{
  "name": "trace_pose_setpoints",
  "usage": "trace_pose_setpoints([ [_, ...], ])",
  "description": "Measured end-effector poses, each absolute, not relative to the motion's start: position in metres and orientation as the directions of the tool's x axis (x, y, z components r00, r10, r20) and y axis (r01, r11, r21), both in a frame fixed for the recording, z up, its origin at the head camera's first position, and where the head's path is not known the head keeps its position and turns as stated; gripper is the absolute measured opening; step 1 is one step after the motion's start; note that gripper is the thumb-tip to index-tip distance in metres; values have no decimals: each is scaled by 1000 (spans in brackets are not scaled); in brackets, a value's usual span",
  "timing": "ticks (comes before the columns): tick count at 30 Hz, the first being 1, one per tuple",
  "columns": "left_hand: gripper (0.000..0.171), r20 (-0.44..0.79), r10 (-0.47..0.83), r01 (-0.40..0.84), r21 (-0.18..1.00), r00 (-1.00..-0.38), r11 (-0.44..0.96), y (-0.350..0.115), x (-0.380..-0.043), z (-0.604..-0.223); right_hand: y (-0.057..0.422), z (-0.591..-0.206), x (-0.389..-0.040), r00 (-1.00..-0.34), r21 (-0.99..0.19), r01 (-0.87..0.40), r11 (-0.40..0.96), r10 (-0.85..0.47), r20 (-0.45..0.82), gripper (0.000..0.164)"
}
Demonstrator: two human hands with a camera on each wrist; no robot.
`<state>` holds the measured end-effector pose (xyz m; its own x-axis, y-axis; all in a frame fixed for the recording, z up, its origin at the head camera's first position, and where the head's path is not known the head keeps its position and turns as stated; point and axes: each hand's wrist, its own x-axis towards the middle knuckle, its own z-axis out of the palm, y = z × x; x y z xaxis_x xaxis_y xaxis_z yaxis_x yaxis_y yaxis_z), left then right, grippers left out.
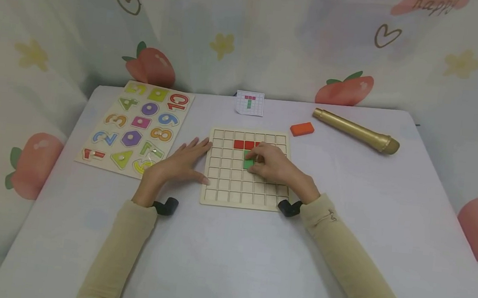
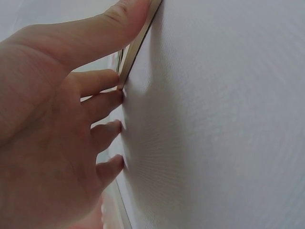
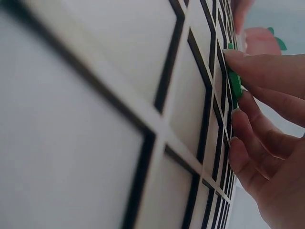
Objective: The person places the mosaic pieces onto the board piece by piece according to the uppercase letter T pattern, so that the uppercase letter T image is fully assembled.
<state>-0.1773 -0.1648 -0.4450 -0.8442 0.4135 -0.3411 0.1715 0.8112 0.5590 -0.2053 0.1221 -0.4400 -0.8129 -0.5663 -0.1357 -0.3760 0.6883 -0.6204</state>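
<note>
A square wooden grid board lies flat on the table, with a row of red tiles near its top. Below that row, green tiles sit in the same column as the middle of the row. My right hand pinches a green tile between thumb and fingers, right at the grid. Its palm hides the squares at the board's right. Spread wide, my left hand rests at the board's left edge. In the left wrist view its thumb and index finger touch the rim.
A number-and-shape puzzle board lies at the left. Behind the grid is a small card printed with a red and green T. An orange block and a gold microphone-shaped object lie to the right. A patterned curtain hangs behind the table.
</note>
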Motion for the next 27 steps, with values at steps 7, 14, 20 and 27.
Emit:
trace_pose_setpoints([
  [7, 109, -346, 412, 171, 555, -843, 814, -163, -178, -445, 129, -436, -201, -810, -633, -386, 672, -574, -116, 27],
  [14, 109, -349, 406, 161, 558, -845, 814, -164, -176, -442, 154, -433, -193, -836, -646, -378, 663, -544, -70, 27],
  [20, 108, -342, 410, 172, 552, -846, 816, -164, -176, -441, 177, -435, -184, -860, -648, -339, 682, -503, -80, 27],
  [27, 109, -345, 413, 171, 557, -843, 813, -162, -176, -440, 202, -435, -172, -877, -648, -343, 681, -479, -39, 26],
])
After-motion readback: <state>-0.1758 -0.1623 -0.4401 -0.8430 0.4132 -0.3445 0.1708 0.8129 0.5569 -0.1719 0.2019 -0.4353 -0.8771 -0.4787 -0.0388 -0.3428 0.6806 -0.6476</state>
